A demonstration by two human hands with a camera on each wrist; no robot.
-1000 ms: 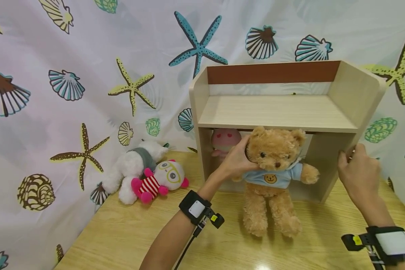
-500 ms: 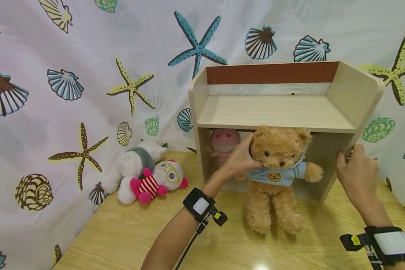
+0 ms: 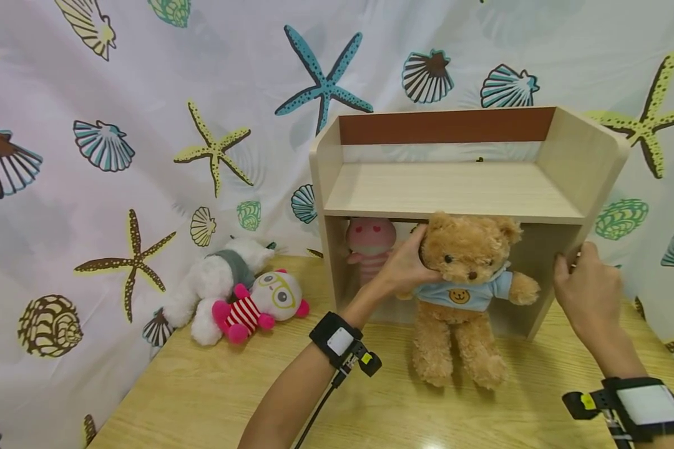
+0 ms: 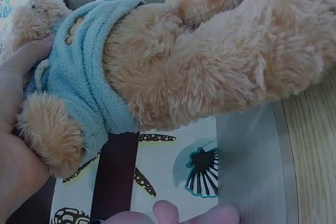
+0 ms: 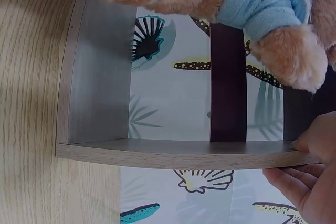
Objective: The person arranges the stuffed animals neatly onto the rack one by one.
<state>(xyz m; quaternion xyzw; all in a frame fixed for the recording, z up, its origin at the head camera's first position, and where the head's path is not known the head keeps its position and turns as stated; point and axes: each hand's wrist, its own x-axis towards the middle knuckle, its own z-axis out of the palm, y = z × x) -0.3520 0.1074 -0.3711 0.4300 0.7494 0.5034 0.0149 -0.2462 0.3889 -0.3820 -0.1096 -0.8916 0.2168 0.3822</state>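
Note:
A tan teddy bear in a light blue top is upright at the front of a small wooden shelf unit. My left hand grips it at the side of its head and neck, thumb across below the face. In the left wrist view the bear's blue top and furry legs span the frame. At the unit's right side, my right hand grips the front edge of the side panel, thumb inside and fingers outside. Behind my left hand, a pink plush toy stands in the lower compartment, partly hidden.
On the table to the left lie a panda toy in red and white stripes and a white fluffy plush with a grey-green band. A curtain printed with shells and starfish hangs behind. A cable trails from my left wrist.
My left hand has moved the bear slightly right relative to the shelf, showing more of the pink toy. My right hand keeps its hold on the panel. The head view has shifted a little.

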